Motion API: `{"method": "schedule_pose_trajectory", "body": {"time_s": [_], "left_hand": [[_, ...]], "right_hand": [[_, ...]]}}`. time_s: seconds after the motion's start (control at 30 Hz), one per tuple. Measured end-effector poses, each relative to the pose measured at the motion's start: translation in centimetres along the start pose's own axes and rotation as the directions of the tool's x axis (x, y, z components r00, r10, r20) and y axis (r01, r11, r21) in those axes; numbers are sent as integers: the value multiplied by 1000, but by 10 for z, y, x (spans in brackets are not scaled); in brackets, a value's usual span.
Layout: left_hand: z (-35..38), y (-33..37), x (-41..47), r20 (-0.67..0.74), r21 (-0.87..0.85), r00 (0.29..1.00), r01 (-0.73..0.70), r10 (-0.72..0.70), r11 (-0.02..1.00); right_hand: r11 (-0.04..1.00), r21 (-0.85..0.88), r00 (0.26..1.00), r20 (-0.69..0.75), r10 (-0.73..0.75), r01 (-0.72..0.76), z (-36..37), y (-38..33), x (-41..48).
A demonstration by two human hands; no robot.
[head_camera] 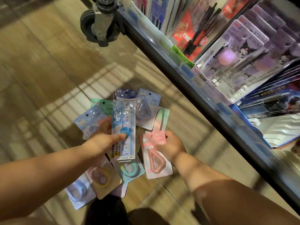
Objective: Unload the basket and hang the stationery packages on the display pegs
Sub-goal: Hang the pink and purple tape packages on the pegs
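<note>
A fan of stationery packages (129, 171) is gripped in the left hand (103, 140), with the thumb pressed on the ruler pack (128, 114). A pink package (155, 163) is pinched by the right hand (172, 146). All are held above the floor (48, 70), near the display shelf (155, 44).

Single head view, wide-angle, worn on person. Looking steeply down and a bit forward, out over both forearms. Left hand (103, 140) and right hand (172, 146) close under lens, centre-low in frame, with fanned stationery packages (125, 124) in them. Floor (48, 78) fills left side, further below. Display shelf (209, 101) runs diagonally across right, near. Caster wheel (95, 26) at top edge, farthest off.
</note>
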State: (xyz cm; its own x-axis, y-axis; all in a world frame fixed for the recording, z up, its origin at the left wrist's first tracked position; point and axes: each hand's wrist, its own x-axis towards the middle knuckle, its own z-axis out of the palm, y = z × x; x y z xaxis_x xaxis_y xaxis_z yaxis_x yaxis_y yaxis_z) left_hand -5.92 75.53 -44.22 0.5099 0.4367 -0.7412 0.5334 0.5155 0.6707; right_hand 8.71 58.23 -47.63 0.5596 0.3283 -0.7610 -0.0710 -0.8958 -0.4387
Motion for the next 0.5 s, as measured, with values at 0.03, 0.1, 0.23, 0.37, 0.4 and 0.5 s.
{"method": "schedule_pose_trajectory", "body": {"time_s": [0.03,0.1,0.23,0.37,0.4,0.5], "left_hand": [[0,1,-1,-4,-13,1000,0,0,1000],[1,1,-1,-5,-43,1000,3,-3,999],[-1,0,-4,17,-38,1000,16,-15,999],[2,3,-6,100,-100,994,62,-52,993],[5,4,-8,130,-99,990,70,-57,993],[15,7,-13,209,-131,975,105,-76,986]], "right_hand": [[1000,3,1000,20,3,-3,-2,4,-4],[999,40,999,38,-5,3,-5,12,-10],[893,443,994,43,-102,73,-18,19,-25],[654,747,958,87,-274,119,-32,1,-37],[615,777,946,84,-312,134,-33,-4,-37],[591,789,945,40,-323,169,-26,-23,-30]]}}
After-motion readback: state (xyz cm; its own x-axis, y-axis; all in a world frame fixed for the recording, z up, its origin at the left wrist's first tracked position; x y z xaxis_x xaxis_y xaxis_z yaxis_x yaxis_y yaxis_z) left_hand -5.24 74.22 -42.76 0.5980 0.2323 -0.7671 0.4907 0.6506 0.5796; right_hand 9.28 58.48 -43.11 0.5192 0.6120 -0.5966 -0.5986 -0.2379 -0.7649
